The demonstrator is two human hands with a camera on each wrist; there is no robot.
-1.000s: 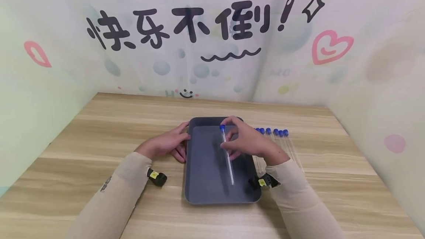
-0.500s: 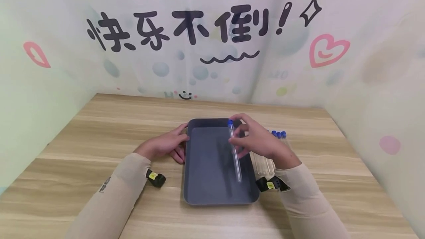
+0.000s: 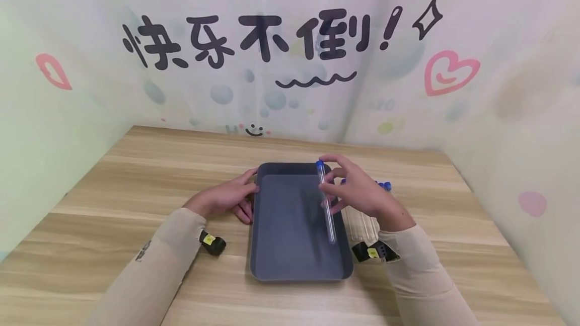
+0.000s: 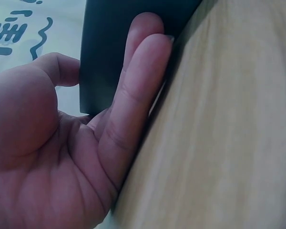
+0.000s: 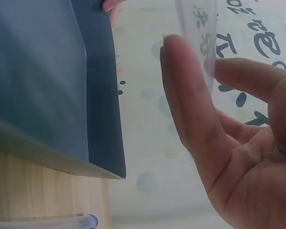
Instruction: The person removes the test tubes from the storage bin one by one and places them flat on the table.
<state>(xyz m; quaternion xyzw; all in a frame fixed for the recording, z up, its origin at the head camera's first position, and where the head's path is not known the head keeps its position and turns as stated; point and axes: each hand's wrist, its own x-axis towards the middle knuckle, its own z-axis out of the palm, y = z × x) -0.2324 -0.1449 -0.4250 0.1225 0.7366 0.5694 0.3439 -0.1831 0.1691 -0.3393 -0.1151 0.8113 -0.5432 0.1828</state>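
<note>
In the head view my right hand (image 3: 355, 190) pinches a clear test tube (image 3: 331, 223) with a blue cap. The tube hangs tilted over the right side of a shallow grey tray (image 3: 290, 268), cap end away from me. The right wrist view shows part of the clear tube (image 5: 200, 33) between thumb and fingers; its cap is out of frame there. My left hand (image 3: 223, 197) rests at the tray's left side. In the left wrist view its straight fingers lie along the tray's outer wall (image 4: 102, 52), the thumb at the rim.
Several more capped test tubes (image 3: 362, 223) lie side by side on the wooden table (image 3: 136, 190) right of the tray, partly hidden by my right hand and forearm. A printed cloth (image 3: 195, 99) hangs behind the table's far edge.
My right hand has moved to the right with the test tube, from over the tray's middle towards its right side. The left hand keeps its place at the tray.
</note>
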